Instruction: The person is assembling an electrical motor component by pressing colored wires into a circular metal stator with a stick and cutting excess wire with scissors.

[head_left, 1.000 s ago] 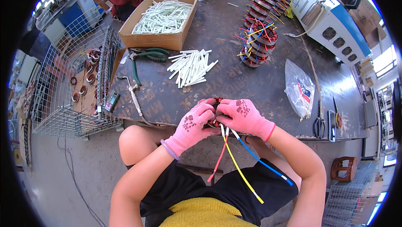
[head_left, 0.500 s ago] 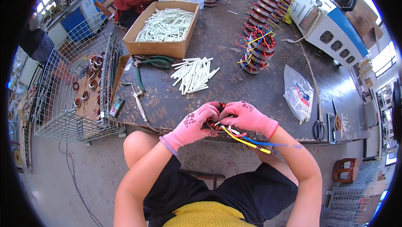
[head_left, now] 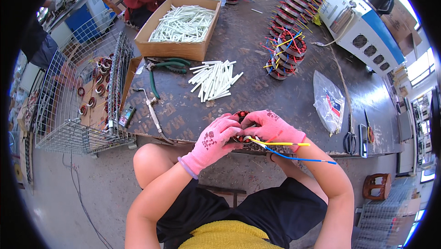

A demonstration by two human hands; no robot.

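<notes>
Both my hands wear pink gloves and hold a ring-shaped motor stator [head_left: 241, 115] with dark red windings at the table's front edge. My left hand [head_left: 214, 139] wraps its fingers round the left side of the ring. My right hand [head_left: 273, 127] is closed at its right side, fingertips bent down into the windings. A yellow wire [head_left: 285, 143] and a blue wire [head_left: 301, 159] come out under the right hand and run to the right, the blue one lower. White sleeving shows where they leave the ring. The fingers hide most of the stator.
Beyond my hands lies a pile of white tubes [head_left: 215, 80], with a cardboard box [head_left: 172, 51] of more behind. Green-handled pliers [head_left: 154, 85] and a hosed torch [head_left: 152, 110] lie left. Stacked stators [head_left: 290, 51], a plastic bag [head_left: 328, 106] and scissors [head_left: 349, 142] are right. A co-worker sits opposite.
The yellow wire has swung up to lie nearly level, and the blue wire's end now slopes lower. My hands stay on the stator, with the fingers slightly shifted.
</notes>
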